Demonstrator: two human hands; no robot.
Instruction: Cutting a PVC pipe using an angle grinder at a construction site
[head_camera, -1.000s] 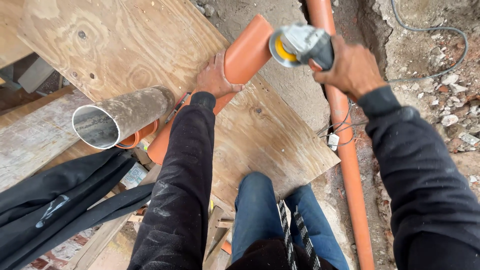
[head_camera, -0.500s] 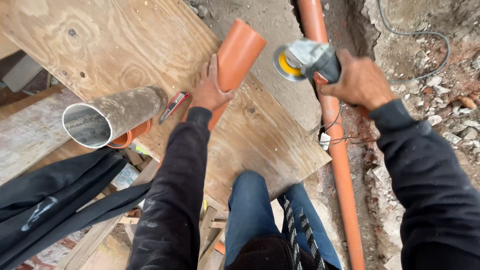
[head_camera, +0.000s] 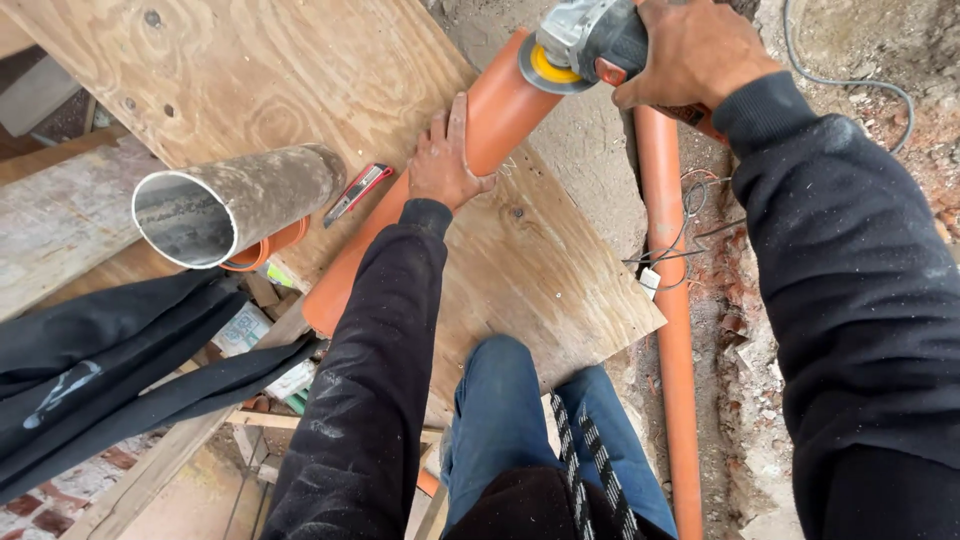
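The grinder (head_camera: 585, 45) in the right hand (head_camera: 690, 50) has come toward 9 o'clock, and its disc now sits at the far end of the orange pipe (head_camera: 500, 110). The left hand (head_camera: 445, 160) has slid toward 6 o'clock along that pipe, pressing it flat.

Just left of the left hand's (head_camera: 445, 160) fingers lies a red utility knife (head_camera: 357, 192), and beyond it a grey metal pipe (head_camera: 235, 202) blocks that side. Ahead of the fingertips the plywood board (head_camera: 270, 80) is bare. Right of them the orange pipe (head_camera: 500, 115) rises (the grinder (head_camera: 580, 45) sits at its far end), with open board below the wrist
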